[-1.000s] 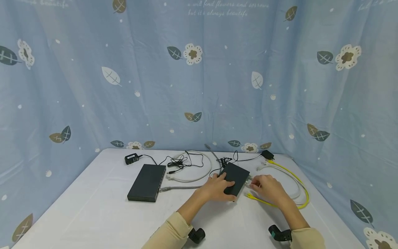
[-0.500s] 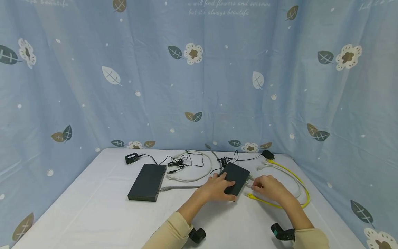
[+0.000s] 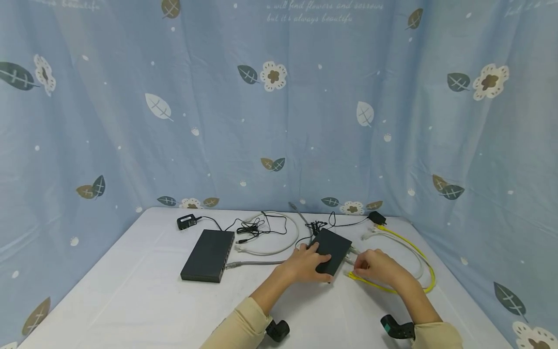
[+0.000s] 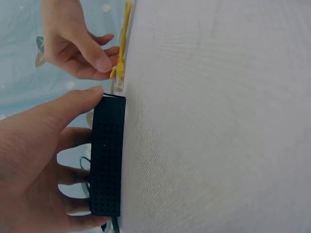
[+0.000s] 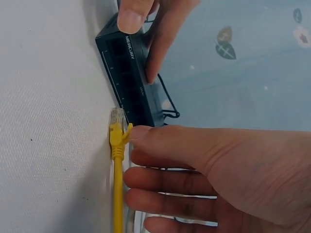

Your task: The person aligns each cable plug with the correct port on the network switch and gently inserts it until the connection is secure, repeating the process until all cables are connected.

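Observation:
My left hand (image 3: pixel 307 264) holds a small black network switch (image 3: pixel 336 247), fingers spread over its top and thumb at the near right corner. In the right wrist view, MERCURY is printed beside the ports of this network switch (image 5: pixel 129 80). White network cables (image 3: pixel 354 250) run from its right side. My right hand (image 3: pixel 378 266) hovers just right of them, fingers loosely bent with nothing seen between them. Close by the thumb is the clear-tipped plug (image 5: pixel 116 136) of a yellow network cable (image 3: pixel 429 271), which lies on the table.
A larger black switch (image 3: pixel 209 255) lies to the left. Behind are black power adapters, one left (image 3: pixel 187 221) and one right (image 3: pixel 377 217), with bundled black leads (image 3: pixel 250 228). A grey cable (image 3: pixel 257 263) and a white looped cable (image 3: pixel 270 253) lie between the switches.
My right hand has moved slightly right and nearer from the white cables at the switch, its fingers now beside the yellow plug. The left hand stays on the switch.

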